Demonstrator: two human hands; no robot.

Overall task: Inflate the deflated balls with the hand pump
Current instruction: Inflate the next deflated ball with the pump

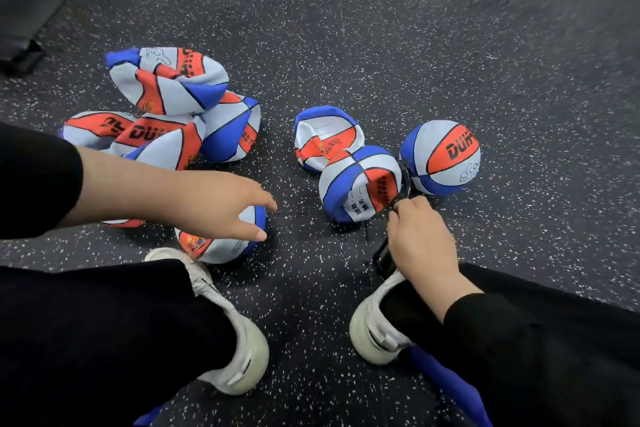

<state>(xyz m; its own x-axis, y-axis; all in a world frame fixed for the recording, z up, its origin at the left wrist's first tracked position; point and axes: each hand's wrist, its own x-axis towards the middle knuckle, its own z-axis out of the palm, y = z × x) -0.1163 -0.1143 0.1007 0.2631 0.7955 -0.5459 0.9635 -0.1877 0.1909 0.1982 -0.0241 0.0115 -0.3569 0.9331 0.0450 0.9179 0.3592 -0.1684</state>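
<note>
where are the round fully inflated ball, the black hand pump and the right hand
round inflated ball [440, 157], head view, orange panel
black hand pump [382, 258], head view, barrel below the hand
right hand [420, 236], head view, back of hand

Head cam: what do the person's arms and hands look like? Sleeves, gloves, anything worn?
Both arms wear plain black long sleeves ending at the forearm or wrist. The left hand and right hand are bare: no gloves, and no rings, watch or markings show. No logos or stripes show on either sleeve.

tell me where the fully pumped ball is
In the head view it sits far right on the floor, the round ball beside a half-flat ball.
</note>
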